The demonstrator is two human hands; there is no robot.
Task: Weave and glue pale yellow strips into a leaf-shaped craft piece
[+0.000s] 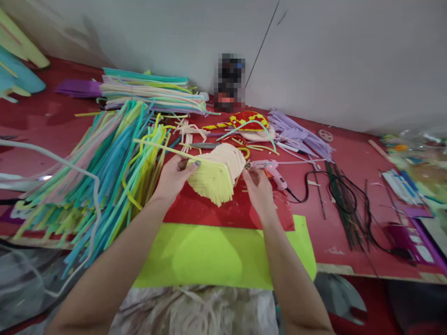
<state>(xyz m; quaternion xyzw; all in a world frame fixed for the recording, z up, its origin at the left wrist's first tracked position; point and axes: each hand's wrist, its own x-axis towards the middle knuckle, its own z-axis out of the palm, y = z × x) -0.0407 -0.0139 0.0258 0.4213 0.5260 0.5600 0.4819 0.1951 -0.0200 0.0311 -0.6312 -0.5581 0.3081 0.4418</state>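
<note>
The yellow-and-cream piece (pixel 210 179), built of nested bent fuzzy strips, hangs between the two hands, its blunt pale-yellow tip pointing down toward the wearer and its cream end lying beyond, nearer the right fingertips. Its long axis seems to slant between those two ends, though the tilt makes this uncertain. One long yellow strip (pixel 159 146) runs from it past the left fingertips, out to the far left. The left hand (pixel 172 180) pinches the yellow edge, thumb on top; the right hand (pixel 260 190) has thumb and fingertips drawn narrow at the opposite edge, but whether they grip it I cannot tell. Just beyond the right fingertips is a pink glue gun (pixel 275 173), nozzle toward them. Below the fingers lie a red sheet (pixel 209 216) and, closer in, a lime sheet (pixel 209 260), on a red table (pixel 323 237) against a grey wall (pixel 157 37). Coloured stems (pixel 104 158) heap left of the left fingers. The left fingers behind the piece are hidden, a pixelated block (pixel 230 83) beyond both hands is unreadable, and blurred clutter (pixel 419 149) far right is cut off.
</note>
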